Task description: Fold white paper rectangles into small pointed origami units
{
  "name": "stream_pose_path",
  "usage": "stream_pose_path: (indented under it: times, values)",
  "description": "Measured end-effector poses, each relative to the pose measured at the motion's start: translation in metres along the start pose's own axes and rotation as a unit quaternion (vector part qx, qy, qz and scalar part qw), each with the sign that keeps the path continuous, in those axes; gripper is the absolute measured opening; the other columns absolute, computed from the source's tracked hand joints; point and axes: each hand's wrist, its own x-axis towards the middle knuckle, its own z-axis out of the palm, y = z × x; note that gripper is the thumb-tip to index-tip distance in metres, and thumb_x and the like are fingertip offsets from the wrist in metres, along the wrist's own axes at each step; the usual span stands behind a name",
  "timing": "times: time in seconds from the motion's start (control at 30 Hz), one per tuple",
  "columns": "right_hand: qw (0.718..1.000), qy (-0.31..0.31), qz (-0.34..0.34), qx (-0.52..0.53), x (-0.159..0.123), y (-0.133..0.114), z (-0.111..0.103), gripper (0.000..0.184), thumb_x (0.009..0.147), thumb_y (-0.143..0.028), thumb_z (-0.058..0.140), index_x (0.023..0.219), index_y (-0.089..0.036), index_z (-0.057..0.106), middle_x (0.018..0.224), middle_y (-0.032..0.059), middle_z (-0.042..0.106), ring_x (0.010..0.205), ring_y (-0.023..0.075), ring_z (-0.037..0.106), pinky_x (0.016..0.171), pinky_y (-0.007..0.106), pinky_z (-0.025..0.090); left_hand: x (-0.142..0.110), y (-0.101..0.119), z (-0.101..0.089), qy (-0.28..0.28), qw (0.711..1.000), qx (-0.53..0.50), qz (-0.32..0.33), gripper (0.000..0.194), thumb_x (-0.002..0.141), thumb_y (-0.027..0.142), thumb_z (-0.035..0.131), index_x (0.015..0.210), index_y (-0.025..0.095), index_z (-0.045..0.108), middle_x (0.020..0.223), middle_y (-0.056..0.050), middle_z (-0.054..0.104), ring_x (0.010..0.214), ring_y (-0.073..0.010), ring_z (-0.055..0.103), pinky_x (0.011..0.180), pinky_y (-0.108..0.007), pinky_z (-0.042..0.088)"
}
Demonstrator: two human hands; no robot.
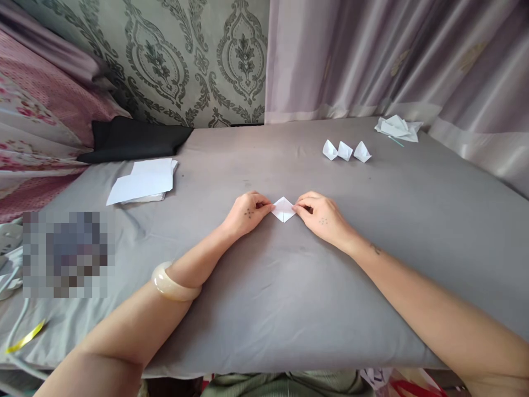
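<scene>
A small folded white paper (283, 210), diamond-shaped with a crease down its middle, is held between my two hands just above or on the grey cloth. My left hand (249, 212) pinches its left corner between thumb and fingers. At the opposite corner, my right hand (321, 215) has the same kind of pinch. Farther back on the right stand three folded paper shapes in a row: a left one (329, 150), a middle one (345, 151) and a right one (362, 152).
Grey cloth (256, 309) covers the table. White paper sheets (144, 182) lie at the left, before a black cloth (140, 138). Crumpled white paper (397, 128) is at the back right. A yellow strip (27, 337) and a white cable (19, 325) lie front left.
</scene>
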Motion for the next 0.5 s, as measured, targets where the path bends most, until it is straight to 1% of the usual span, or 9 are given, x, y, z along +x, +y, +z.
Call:
stream_pose_path:
  times: [0.1, 0.23, 0.3, 0.37, 0.43, 0.5]
  values:
    - [0.999, 0.001, 0.034, 0.012, 0.004, 0.002, 0.001, 0.021, 0.084, -0.027, 0.058, 0.068, -0.02, 0.069, 0.098, 0.0026, 0.065, 0.069, 0.0119, 0.057, 0.07, 0.03, 0.044, 0.003, 0.003, -0.002, -0.009, 1.0, 0.028, -0.005, 0.022, 0.084, 0.031, 0.054, 0.083, 0.018, 0.072, 0.095, -0.006, 0.062, 0.077, -0.0157, 0.058, 0.073, -0.029, 0.047]
    - [0.996, -0.009, 0.077, 0.033, 0.01, 0.004, 0.001, 0.019, 0.079, -0.031, 0.062, 0.066, -0.02, 0.07, 0.099, 0.0029, 0.063, 0.068, 0.0119, 0.056, 0.069, 0.031, 0.044, 0.006, 0.006, -0.004, -0.024, 0.998, 0.056, 0.004, 0.023, 0.082, 0.031, 0.054, 0.078, 0.015, 0.071, 0.087, -0.006, 0.06, 0.076, -0.0158, 0.056, 0.071, -0.028, 0.045]
    - [0.995, -0.016, 0.087, 0.035, 0.012, 0.003, 0.0, 0.019, 0.078, -0.032, 0.063, 0.064, -0.02, 0.069, 0.099, 0.0028, 0.063, 0.069, 0.0122, 0.056, 0.069, 0.031, 0.043, 0.008, 0.006, -0.004, -0.028, 0.998, 0.053, 0.005, 0.023, 0.08, 0.032, 0.056, 0.074, 0.015, 0.07, 0.082, -0.005, 0.06, 0.075, -0.0154, 0.055, 0.067, -0.026, 0.044]
    - [0.994, -0.027, 0.097, 0.031, 0.014, 0.002, -0.002, 0.022, 0.077, -0.033, 0.063, 0.06, -0.02, 0.067, 0.1, 0.0026, 0.062, 0.068, 0.0122, 0.055, 0.068, 0.031, 0.043, 0.01, 0.005, -0.005, -0.036, 0.998, 0.042, -0.002, 0.024, 0.079, 0.034, 0.057, 0.069, 0.015, 0.067, 0.076, -0.003, 0.059, 0.067, -0.0133, 0.052, 0.059, -0.024, 0.04]
    - [0.993, -0.044, 0.104, 0.025, 0.017, 0.002, -0.003, 0.027, 0.076, -0.035, 0.062, 0.055, -0.019, 0.064, 0.1, 0.0026, 0.061, 0.067, 0.0118, 0.054, 0.066, 0.031, 0.042, 0.012, 0.004, -0.007, -0.047, 0.998, 0.032, -0.014, 0.025, 0.078, 0.036, 0.057, 0.065, 0.015, 0.065, 0.068, 0.0, 0.055, 0.058, -0.0107, 0.046, 0.052, -0.023, 0.034]
    - [0.992, -0.058, 0.109, 0.014, 0.02, 0.003, -0.005, 0.029, 0.075, -0.037, 0.063, 0.053, -0.018, 0.062, 0.101, 0.0029, 0.061, 0.067, 0.0119, 0.053, 0.063, 0.031, 0.041, 0.014, 0.004, -0.008, -0.066, 0.997, 0.029, -0.029, 0.027, 0.078, 0.037, 0.057, 0.064, 0.015, 0.064, 0.06, 0.001, 0.05, 0.052, -0.0095, 0.039, 0.048, -0.023, 0.029]
